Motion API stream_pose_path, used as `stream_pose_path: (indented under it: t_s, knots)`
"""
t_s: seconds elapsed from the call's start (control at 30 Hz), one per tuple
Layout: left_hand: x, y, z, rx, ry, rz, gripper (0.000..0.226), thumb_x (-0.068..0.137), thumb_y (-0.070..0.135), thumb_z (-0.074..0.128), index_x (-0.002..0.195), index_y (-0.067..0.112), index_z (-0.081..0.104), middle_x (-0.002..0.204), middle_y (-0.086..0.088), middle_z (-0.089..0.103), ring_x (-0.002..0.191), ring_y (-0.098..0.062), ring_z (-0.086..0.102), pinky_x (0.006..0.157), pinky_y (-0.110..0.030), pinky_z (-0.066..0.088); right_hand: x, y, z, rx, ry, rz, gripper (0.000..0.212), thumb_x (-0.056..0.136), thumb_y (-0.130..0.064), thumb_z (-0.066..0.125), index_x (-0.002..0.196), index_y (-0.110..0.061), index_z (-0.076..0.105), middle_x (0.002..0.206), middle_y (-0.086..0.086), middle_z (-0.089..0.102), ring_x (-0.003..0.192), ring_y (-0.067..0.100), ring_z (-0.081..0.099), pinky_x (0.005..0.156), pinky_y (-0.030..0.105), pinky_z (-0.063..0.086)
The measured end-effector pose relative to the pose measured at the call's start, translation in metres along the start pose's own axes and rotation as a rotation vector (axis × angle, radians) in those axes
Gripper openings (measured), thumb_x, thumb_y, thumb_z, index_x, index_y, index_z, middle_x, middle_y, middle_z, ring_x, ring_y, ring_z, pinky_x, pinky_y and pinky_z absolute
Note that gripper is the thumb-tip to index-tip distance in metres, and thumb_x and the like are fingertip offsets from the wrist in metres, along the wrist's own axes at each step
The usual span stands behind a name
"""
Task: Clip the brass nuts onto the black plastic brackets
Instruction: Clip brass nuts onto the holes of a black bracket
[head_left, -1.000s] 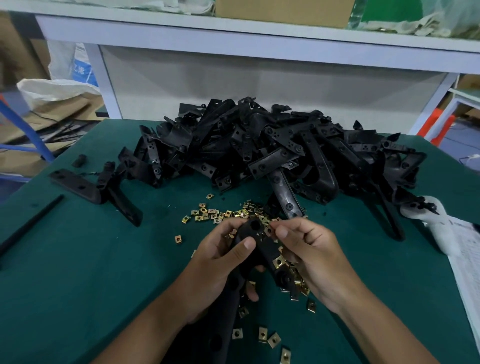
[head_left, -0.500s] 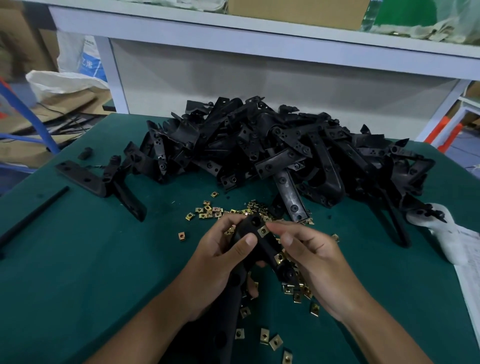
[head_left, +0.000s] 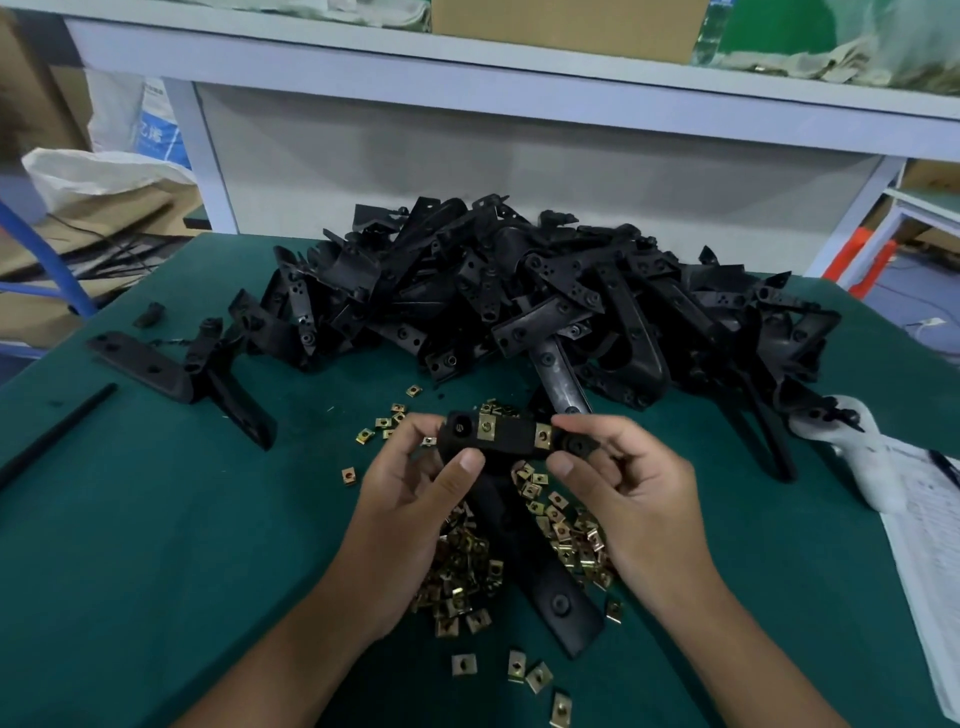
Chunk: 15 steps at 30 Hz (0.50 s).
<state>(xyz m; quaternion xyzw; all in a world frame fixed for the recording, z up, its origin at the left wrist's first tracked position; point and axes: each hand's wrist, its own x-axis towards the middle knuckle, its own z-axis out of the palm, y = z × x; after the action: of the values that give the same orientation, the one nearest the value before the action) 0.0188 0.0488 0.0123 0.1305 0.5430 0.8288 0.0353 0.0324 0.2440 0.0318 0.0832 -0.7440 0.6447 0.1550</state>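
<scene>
A black plastic bracket (head_left: 511, 441) is held level between both hands above the green table (head_left: 156, 545). Two brass nuts sit clipped on its top bar, one (head_left: 485, 427) near the left end and one (head_left: 543, 436) toward the right. My left hand (head_left: 410, 499) grips the bracket's left end with thumb and fingers. My right hand (head_left: 623, 483) pinches its right end. The bracket's long leg (head_left: 540, 582) runs down toward me. Loose brass nuts (head_left: 462, 571) lie scattered under and around the hands.
A big heap of black brackets (head_left: 545, 312) fills the far middle of the table. One separate bracket (head_left: 176, 374) lies at the left, with a thin black rod (head_left: 57, 431) beside it. A white object (head_left: 852, 447) and printed paper (head_left: 930, 545) lie at the right edge.
The bracket has been turned from a slanted pose to level, its top bar now facing me with two nuts on it. Both hands have spread to its two ends.
</scene>
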Motion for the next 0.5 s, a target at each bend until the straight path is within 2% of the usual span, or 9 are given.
stream_pose_path:
  t_s: [0.13,0.2,0.27,0.33,0.43,0.5]
  knots:
    - [-0.004,0.010,0.008,0.207,0.027,0.138,0.012,0.087,0.044,0.073,0.090,0.034,0.067,0.090,0.003,0.068,0.085,-0.010,0.063,0.077,-0.020,0.050,-0.002,-0.008,-0.005,-0.080,0.062,-0.084,0.033,0.077,-0.058,0.076,0.106,-0.041,0.075,0.065,-0.013,0.031,0.062,0.010,0.034,0.061,0.036,0.038]
    - [-0.005,0.018,0.016,0.231,0.023,0.198,0.005,0.091,0.034,0.073,0.089,0.034,0.068,0.083,0.011,0.069,0.078,0.000,0.063,0.072,-0.012,0.049,-0.002,-0.020,-0.010,-0.136,0.093,-0.135,0.030,0.078,-0.060,0.074,0.104,-0.045,0.074,0.064,-0.015,0.034,0.062,0.007,0.035,0.059,0.033,0.035]
    - [-0.006,0.025,0.027,0.293,0.003,0.231,0.005,0.093,0.030,0.068,0.092,0.034,0.068,0.081,0.017,0.070,0.075,0.006,0.062,0.068,-0.007,0.047,-0.005,-0.036,-0.019,-0.211,0.114,-0.186,0.023,0.079,-0.056,0.074,0.102,-0.048,0.072,0.066,-0.016,0.040,0.062,0.005,0.037,0.058,0.022,0.034]
    - [-0.006,0.032,0.041,0.419,-0.040,0.254,0.004,0.094,0.040,0.068,0.097,0.040,0.066,0.092,0.018,0.072,0.086,0.004,0.066,0.072,-0.010,0.048,-0.012,-0.054,-0.037,-0.299,0.147,-0.239,0.021,0.081,-0.048,0.075,0.102,-0.049,0.071,0.069,-0.015,0.048,0.062,0.004,0.040,0.059,0.013,0.032]
    - [-0.005,0.035,0.069,0.621,-0.197,0.280,0.023,0.088,0.050,0.057,0.110,0.044,0.062,0.114,0.015,0.068,0.111,-0.008,0.062,0.088,-0.027,0.049,-0.040,-0.077,-0.078,-0.415,0.229,-0.265,0.022,0.081,-0.048,0.074,0.103,-0.051,0.070,0.069,-0.017,0.050,0.063,0.003,0.041,0.061,0.009,0.031]
    - [-0.005,0.036,0.098,0.764,-0.337,0.372,0.028,0.090,0.053,0.054,0.116,0.043,0.060,0.123,0.020,0.060,0.118,-0.006,0.056,0.095,-0.023,0.043,-0.069,-0.089,-0.112,-0.477,0.294,-0.251,0.023,0.081,-0.048,0.074,0.104,-0.051,0.070,0.066,-0.020,0.046,0.062,0.002,0.040,0.061,0.009,0.030]
